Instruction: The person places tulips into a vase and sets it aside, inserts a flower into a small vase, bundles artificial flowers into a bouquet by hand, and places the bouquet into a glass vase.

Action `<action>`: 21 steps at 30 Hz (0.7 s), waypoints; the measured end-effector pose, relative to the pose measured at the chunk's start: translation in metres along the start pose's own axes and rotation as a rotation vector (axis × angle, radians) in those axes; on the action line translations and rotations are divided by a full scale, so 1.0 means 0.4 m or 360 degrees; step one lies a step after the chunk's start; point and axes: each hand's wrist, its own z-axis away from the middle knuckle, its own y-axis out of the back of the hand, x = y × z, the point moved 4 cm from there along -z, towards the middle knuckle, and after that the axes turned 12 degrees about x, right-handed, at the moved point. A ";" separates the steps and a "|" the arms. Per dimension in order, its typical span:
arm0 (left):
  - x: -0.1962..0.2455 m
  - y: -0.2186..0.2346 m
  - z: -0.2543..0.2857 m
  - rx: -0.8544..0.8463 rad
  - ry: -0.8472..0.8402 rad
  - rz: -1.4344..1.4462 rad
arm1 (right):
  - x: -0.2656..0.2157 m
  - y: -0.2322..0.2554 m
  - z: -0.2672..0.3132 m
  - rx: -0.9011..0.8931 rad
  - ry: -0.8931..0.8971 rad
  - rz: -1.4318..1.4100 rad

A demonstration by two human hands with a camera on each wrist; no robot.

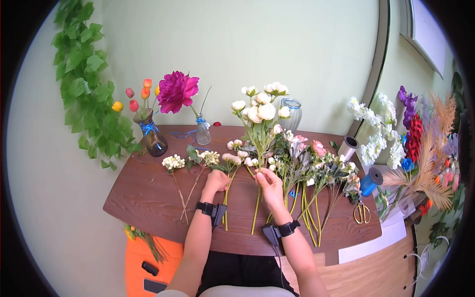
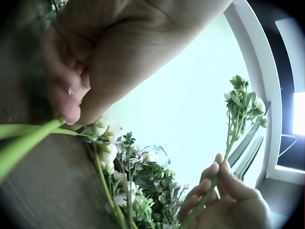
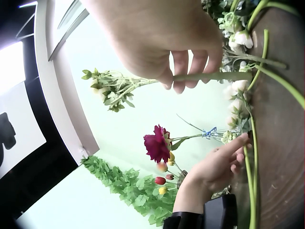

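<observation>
Head view shows me first the brown desk [image 1: 148, 198], which carries a long row of artificial flowers lying flat, with their stems pointing toward me. At the back of it stand a dark vase [image 1: 151, 136] with tulips and a small glass bottle [image 1: 203, 132] with a large magenta flower. Gold scissors [image 1: 362, 213] lie near the right edge.

My right hand [image 1: 269, 182] grasps the white flower bunch [image 1: 261, 111] by its stem. The bunch stands upright, so its long axis goes from my hand up toward the wall, and the blossoms are well above the fingers. In the right wrist view the fingers [image 3: 183, 71] are curled around this green stem.

My left hand [image 1: 216, 180] rests on the desk just to the left, near the right hand. In the left wrist view its fingers [image 2: 66, 102] pinch a thin green stem [image 2: 28, 138] that lies flat; this stem runs along the desk, across the upright one. I judge the left hand is the nearer one to the lying flowers on that side.
</observation>
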 end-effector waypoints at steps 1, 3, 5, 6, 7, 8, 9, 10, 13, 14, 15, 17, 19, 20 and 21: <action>0.012 0.011 0.007 -0.0002 -0.0007 -0.0004 | -0.002 0.000 0.000 -0.0009 0.0002 0.0007; 0.052 0.041 0.019 0.0022 -0.0130 0.0604 | 0.009 0.005 -0.005 -0.0011 0.0009 0.0013; 0.094 0.064 0.028 -0.0012 -0.0202 0.0718 | 0.011 0.008 -0.008 -0.0013 0.0015 0.0022; 0.123 0.084 0.039 0.0021 -0.0295 0.0848 | 0.011 0.008 -0.008 -0.0009 0.0021 0.0014; 0.151 0.105 0.051 0.0055 -0.0387 0.0977 | 0.011 0.008 -0.008 -0.0007 0.0026 0.0006; 0.178 0.117 0.061 0.0103 -0.0472 0.1052 | 0.010 0.009 -0.008 -0.0004 0.0029 0.0005; 0.196 0.121 0.070 0.0101 -0.0476 0.1052 | 0.009 0.008 -0.007 -0.0005 0.0006 -0.0031; 0.217 0.127 0.080 0.0127 -0.0549 0.1108 | 0.007 0.007 -0.007 -0.0008 -0.0015 -0.0066; 0.255 0.128 0.090 0.0158 -0.0633 0.1193 | -0.008 -0.002 0.005 -0.0064 -0.0049 -0.0027; 0.265 0.128 0.091 0.0162 -0.0640 0.1243 | -0.006 -0.004 0.007 -0.0065 -0.0046 -0.0027; 0.276 0.130 0.091 0.0168 -0.0649 0.1293 | -0.003 -0.006 0.008 -0.0073 -0.0039 0.0002; 0.298 0.138 0.089 0.0176 -0.0640 0.1324 | -0.002 -0.011 0.010 -0.0090 -0.0027 0.0033; 0.320 0.149 0.083 0.0207 -0.0712 0.1382 | 0.000 -0.014 0.015 -0.0121 -0.0073 0.0111; 0.329 0.150 0.081 0.0176 -0.0713 0.1364 | 0.000 -0.019 0.016 -0.0140 -0.0058 0.0049; 0.336 0.149 0.078 0.0183 -0.0711 0.1367 | 0.002 -0.021 0.017 -0.0147 -0.0059 0.0051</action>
